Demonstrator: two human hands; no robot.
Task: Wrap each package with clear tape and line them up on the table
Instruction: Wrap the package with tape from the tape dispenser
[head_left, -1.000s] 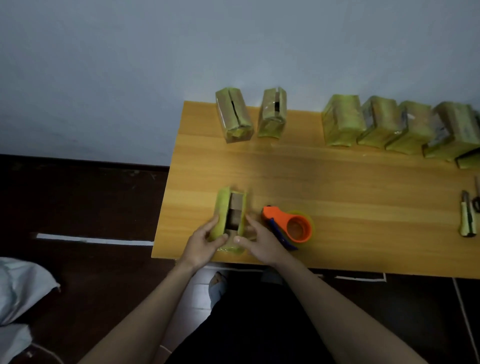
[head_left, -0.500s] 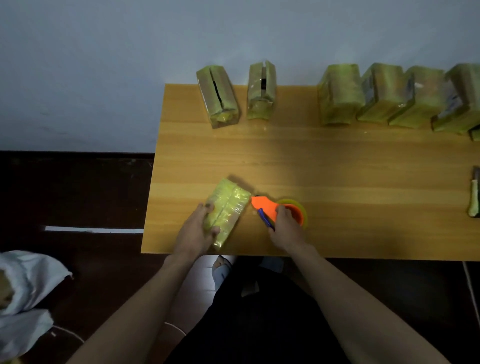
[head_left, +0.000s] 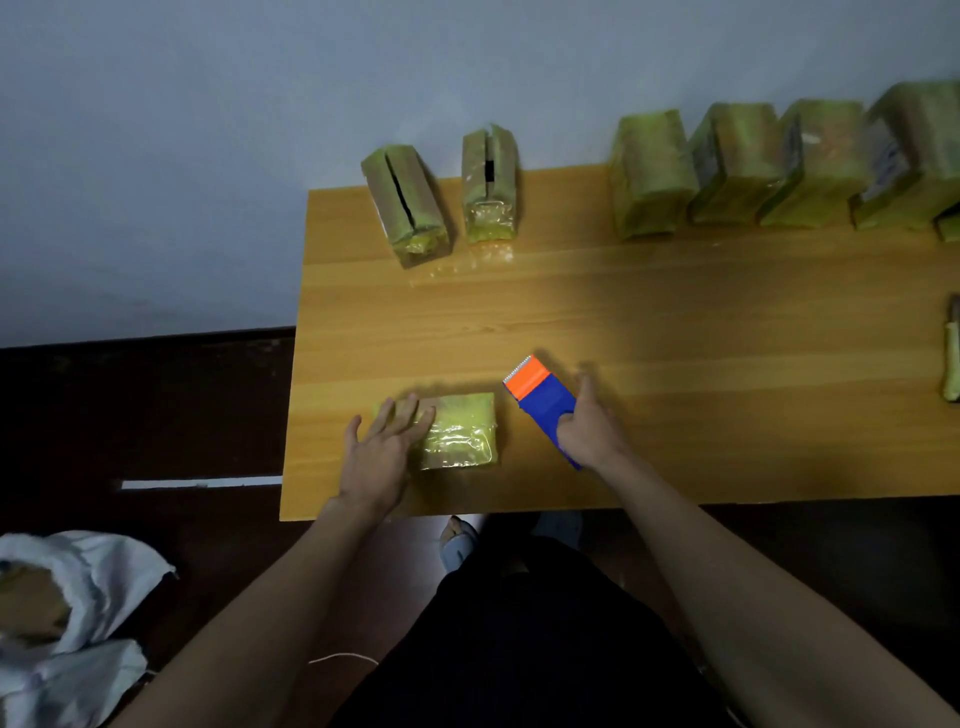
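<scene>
You have seven packages in full view: one (head_left: 460, 431) near the counter's (head_left: 675, 322) front edge, two standing at the back left (head_left: 408, 208) (head_left: 490, 184), and four in a row at the back right (head_left: 652, 174) (head_left: 735, 163) (head_left: 815, 163) (head_left: 914, 156). An eighth (head_left: 949, 226) peeks in at the right edge. You have one tape dispenser (head_left: 543, 400) and one knife (head_left: 953, 348).

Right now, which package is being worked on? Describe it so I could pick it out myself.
Start at the wooden table and find its near edge on the left side. There a yellow-green package lies flat under the left hand, left of the orange and blue tape dispenser. Every other package stands along the far edge by the wall; this one alone lies near the person.
</scene>
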